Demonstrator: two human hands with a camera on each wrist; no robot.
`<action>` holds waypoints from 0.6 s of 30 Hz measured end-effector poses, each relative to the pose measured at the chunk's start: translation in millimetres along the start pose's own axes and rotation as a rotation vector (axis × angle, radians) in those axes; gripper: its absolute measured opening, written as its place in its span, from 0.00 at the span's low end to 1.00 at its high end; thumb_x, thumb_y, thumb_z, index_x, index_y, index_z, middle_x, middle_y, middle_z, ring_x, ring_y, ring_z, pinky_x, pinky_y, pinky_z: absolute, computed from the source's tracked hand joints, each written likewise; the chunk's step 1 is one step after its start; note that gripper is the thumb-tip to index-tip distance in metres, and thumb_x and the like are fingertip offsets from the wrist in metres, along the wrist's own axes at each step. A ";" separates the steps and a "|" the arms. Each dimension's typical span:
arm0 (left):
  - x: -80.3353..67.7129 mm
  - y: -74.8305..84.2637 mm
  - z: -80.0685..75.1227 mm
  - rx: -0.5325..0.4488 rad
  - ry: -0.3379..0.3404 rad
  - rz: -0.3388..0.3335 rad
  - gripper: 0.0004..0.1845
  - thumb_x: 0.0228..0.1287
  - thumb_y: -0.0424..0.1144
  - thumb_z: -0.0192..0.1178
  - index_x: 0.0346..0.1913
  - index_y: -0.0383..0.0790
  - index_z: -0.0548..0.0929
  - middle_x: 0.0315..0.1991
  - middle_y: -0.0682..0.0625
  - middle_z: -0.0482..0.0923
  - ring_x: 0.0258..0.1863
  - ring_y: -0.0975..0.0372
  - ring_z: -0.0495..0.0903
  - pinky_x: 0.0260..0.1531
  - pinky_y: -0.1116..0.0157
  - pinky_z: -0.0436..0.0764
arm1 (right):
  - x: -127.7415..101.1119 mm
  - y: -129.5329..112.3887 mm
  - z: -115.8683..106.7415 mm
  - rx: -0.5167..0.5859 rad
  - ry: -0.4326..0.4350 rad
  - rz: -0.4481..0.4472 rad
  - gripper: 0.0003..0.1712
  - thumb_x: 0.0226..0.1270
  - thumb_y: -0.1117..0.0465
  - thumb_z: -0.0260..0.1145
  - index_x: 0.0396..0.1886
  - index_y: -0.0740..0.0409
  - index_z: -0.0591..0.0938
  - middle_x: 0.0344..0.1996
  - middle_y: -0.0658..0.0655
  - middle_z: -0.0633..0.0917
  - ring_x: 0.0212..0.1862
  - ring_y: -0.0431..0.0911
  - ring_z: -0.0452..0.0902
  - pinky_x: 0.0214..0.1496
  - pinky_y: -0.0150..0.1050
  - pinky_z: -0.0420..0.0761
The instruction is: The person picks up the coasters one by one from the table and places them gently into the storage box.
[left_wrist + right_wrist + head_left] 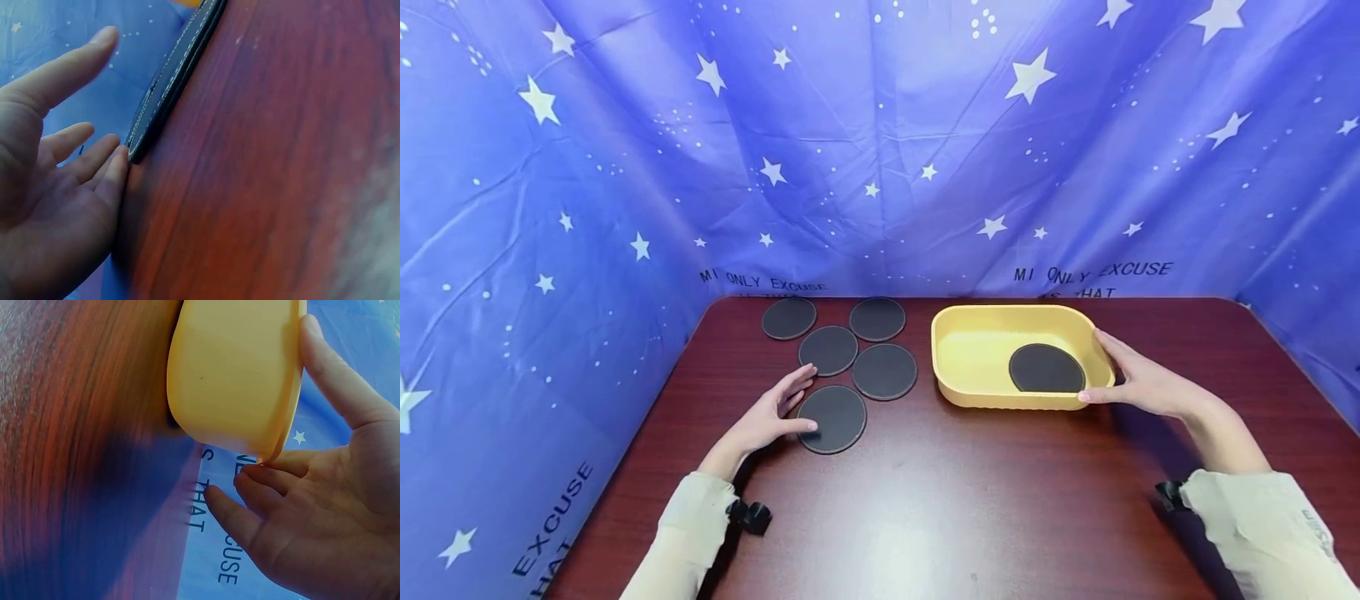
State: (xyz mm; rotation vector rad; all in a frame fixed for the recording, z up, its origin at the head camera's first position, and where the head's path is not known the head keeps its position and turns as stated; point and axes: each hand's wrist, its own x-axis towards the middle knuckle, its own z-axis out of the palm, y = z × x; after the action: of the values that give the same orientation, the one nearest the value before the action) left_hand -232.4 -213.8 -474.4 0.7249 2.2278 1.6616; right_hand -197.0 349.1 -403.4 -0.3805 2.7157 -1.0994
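Note:
My left hand [772, 417] reaches over the left edge of the nearest black round coaster [838, 421], thumb and fingers spread apart. In the left wrist view the fingertips are right at the stitched edge of a coaster [178, 65], with nothing in the palm. My right hand [1161, 387] holds the right end of a yellow container [985, 398]; its thumb is on the near rim and its fingers at the far corner. The right wrist view shows thumb and index finger at the rim of the container [231, 375]. One black coaster [1047, 369] lies inside, toward the right.
Several more coasters lie flat behind the nearest one: far left [789, 318], far right [877, 319], middle [828, 350] and right [884, 372]. A dark red wooden table [925, 517] carries everything. Blue star-printed cloth [880, 150] hangs behind and at both sides.

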 end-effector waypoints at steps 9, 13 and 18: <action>-1.8 3.3 -8.1 0.094 -0.141 -0.008 0.55 0.57 0.31 0.71 0.79 0.33 0.44 0.80 0.35 0.47 0.78 0.41 0.47 0.70 0.83 0.56 | 0.5 -0.4 0.5 -0.002 -0.004 -0.006 0.65 0.59 0.58 0.74 0.78 0.72 0.37 0.76 0.79 0.45 0.76 0.71 0.41 0.74 0.22 0.38; -1.1 6.8 -9.1 0.161 -0.202 0.005 0.58 0.56 0.33 0.73 0.80 0.35 0.42 0.81 0.38 0.43 0.79 0.43 0.44 0.70 0.85 0.52 | 0.5 -0.6 0.1 0.004 -0.003 -0.003 0.65 0.59 0.58 0.74 0.78 0.72 0.37 0.76 0.79 0.44 0.77 0.72 0.39 0.78 0.32 0.36; -3.4 10.9 -6.6 0.332 -0.229 -0.020 0.59 0.54 0.41 0.75 0.80 0.40 0.44 0.81 0.42 0.43 0.80 0.46 0.45 0.78 0.62 0.54 | 0.5 0.2 0.6 -0.006 -0.001 -0.011 0.65 0.58 0.59 0.74 0.78 0.72 0.38 0.76 0.79 0.44 0.76 0.72 0.40 0.77 0.28 0.36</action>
State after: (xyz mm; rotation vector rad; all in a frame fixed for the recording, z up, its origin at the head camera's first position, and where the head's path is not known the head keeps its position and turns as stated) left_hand -230.3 -218.6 -462.3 0.9154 2.3543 1.1433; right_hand -197.3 348.7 -404.1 -0.3979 2.7193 -1.0943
